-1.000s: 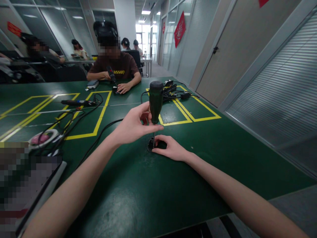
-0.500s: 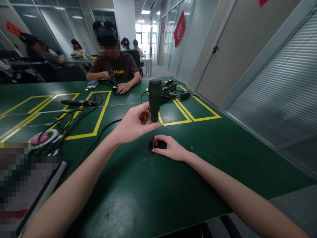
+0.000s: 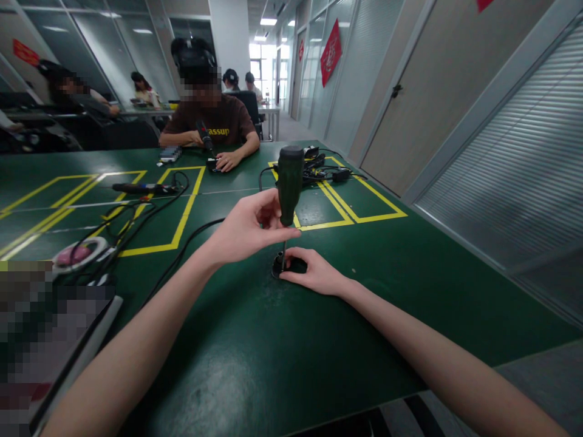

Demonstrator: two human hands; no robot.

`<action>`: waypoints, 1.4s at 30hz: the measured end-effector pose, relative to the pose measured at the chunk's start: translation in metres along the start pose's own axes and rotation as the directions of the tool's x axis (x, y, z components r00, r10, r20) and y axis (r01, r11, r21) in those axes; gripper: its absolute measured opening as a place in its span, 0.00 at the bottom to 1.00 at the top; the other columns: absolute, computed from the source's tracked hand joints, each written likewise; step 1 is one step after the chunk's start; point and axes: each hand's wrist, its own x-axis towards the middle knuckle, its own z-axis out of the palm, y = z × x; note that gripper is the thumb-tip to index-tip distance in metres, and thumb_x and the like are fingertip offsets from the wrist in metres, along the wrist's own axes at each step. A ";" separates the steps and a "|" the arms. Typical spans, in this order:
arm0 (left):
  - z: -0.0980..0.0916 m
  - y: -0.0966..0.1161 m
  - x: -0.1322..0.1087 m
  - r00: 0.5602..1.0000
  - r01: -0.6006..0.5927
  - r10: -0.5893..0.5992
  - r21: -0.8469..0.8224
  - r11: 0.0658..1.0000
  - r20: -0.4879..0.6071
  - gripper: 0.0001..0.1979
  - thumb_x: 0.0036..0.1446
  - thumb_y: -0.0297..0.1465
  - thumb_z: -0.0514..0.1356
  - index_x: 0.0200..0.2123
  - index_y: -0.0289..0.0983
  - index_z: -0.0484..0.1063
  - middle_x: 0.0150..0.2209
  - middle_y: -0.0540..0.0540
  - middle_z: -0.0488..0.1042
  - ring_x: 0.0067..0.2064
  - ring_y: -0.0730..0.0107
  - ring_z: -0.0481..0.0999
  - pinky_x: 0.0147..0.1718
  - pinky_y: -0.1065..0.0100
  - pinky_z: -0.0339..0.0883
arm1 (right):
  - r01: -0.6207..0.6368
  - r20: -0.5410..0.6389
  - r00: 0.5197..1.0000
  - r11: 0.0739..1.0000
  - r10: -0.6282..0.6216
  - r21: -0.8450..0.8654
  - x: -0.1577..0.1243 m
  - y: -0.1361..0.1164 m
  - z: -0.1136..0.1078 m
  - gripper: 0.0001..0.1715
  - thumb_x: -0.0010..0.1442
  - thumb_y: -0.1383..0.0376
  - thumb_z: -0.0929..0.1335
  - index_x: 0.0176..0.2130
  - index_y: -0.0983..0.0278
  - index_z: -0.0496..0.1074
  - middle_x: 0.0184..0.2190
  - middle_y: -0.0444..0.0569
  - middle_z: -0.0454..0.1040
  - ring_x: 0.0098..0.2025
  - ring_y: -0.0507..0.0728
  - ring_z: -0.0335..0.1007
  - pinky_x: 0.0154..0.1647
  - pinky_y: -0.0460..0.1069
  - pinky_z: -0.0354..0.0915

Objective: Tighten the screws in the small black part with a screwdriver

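Observation:
A screwdriver with a thick dark green handle stands almost upright, its top leaning slightly right. My left hand is closed on it around the lower handle, thumb stretched across the front. The thin shaft runs down to a small round black part on the green table. With thumb and fingertips my right hand pinches that black part from the right and steadies it against the tabletop. The screwdriver's tip meets the part beside my right thumb; any screw there is too small to make out.
Tangled black cables lie behind the screwdriver within yellow tape outlines. To the left are a corded black tool and a white tape roll. Across the table a person in a brown shirt works with a power screwdriver.
The screwdriver's handle has tipped slightly to the right, and my left hand's fingers have shifted with it. My right hand and the black part stay where they were.

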 end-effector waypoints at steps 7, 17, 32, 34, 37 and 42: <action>0.000 -0.002 0.002 1.000 -0.025 0.025 -0.018 1.000 -0.007 0.20 0.50 0.40 0.75 0.35 0.37 0.68 0.30 0.51 0.71 0.28 0.75 0.69 0.25 0.74 0.66 | -0.007 0.003 1.000 1.000 0.007 -0.003 0.000 0.001 0.000 0.14 0.59 0.63 0.74 0.45 0.64 0.76 0.40 0.50 0.80 0.41 0.58 0.76 0.47 0.55 0.70; 0.005 -0.005 0.001 0.998 -0.041 0.043 0.053 0.998 -0.044 0.18 0.53 0.35 0.72 0.28 0.38 0.64 0.25 0.55 0.62 0.25 0.76 0.61 0.23 0.72 0.59 | -0.012 0.007 1.000 1.000 0.012 -0.006 0.000 -0.001 -0.001 0.13 0.59 0.64 0.74 0.45 0.64 0.77 0.40 0.49 0.81 0.41 0.58 0.76 0.47 0.54 0.70; 0.006 -0.002 -0.001 0.997 0.074 -0.071 -0.167 0.983 0.024 0.22 0.50 0.36 0.75 0.31 0.38 0.62 0.26 0.54 0.72 0.26 0.72 0.77 0.25 0.71 0.72 | 0.000 -0.002 1.000 1.000 0.000 0.014 0.000 0.001 0.001 0.13 0.59 0.64 0.74 0.45 0.64 0.76 0.40 0.50 0.81 0.41 0.58 0.76 0.47 0.54 0.70; 0.004 -0.002 -0.001 0.994 0.102 -0.094 -0.195 0.975 0.048 0.23 0.50 0.37 0.75 0.38 0.38 0.64 0.27 0.54 0.74 0.25 0.71 0.79 0.25 0.70 0.74 | 0.003 -0.004 1.000 1.000 -0.003 0.013 0.000 0.001 0.001 0.13 0.59 0.64 0.74 0.44 0.65 0.76 0.40 0.50 0.80 0.41 0.58 0.75 0.47 0.53 0.70; 0.000 -0.001 -0.001 0.993 0.111 -0.102 -0.177 0.978 0.062 0.24 0.51 0.37 0.74 0.43 0.38 0.65 0.28 0.54 0.75 0.27 0.70 0.80 0.26 0.71 0.75 | 0.008 -0.001 1.000 1.000 -0.008 0.008 0.000 0.001 0.001 0.13 0.59 0.64 0.74 0.44 0.65 0.76 0.39 0.49 0.80 0.40 0.58 0.75 0.46 0.53 0.69; -0.004 0.005 0.000 0.993 0.076 -0.064 -0.110 0.991 0.103 0.12 0.55 0.30 0.69 0.40 0.35 0.71 0.32 0.49 0.79 0.29 0.73 0.79 0.32 0.72 0.76 | 0.008 -0.001 1.000 1.000 -0.008 -0.001 0.000 0.002 0.001 0.12 0.59 0.64 0.74 0.44 0.64 0.76 0.39 0.49 0.80 0.40 0.58 0.75 0.46 0.53 0.69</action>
